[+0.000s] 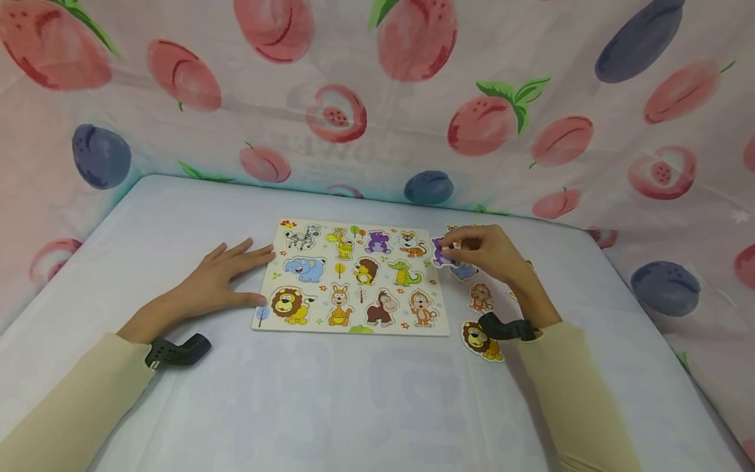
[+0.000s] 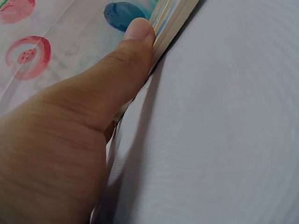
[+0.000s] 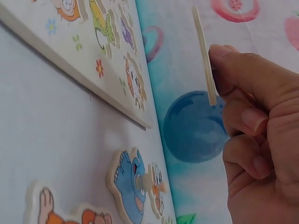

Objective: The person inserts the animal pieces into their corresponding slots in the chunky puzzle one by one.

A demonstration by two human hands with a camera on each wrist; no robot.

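Observation:
A white animal puzzle board point(image 1: 433, 328) lies on the table, showing pictures such as a zebra, a giraffe and a crocodile. My left hand point(image 1: 203, 282) rests at its left side with spread, straight fingers; in the left wrist view the thumb point(image 2: 124, 60) touches the board's edge. Just past the top right corner, my right hand point(image 1: 492, 252) pinches a purple hippo puzzle piece point(image 1: 438, 254) between thumb and finger. From the right wrist the piece point(image 3: 204, 56) appears edge-on, raised above the table. Below it lies a blue elephant piece point(image 3: 126, 186) with a knob.
Right of the board lie a monkey piece point(image 1: 480, 297) and a lion piece point(image 1: 474, 337), the lion close to the right wrist's black band point(image 1: 507, 328). A tiger piece point(image 3: 158, 191) is beside the elephant. Fruit-printed cloth point(image 1: 377, 157) stands behind the white table.

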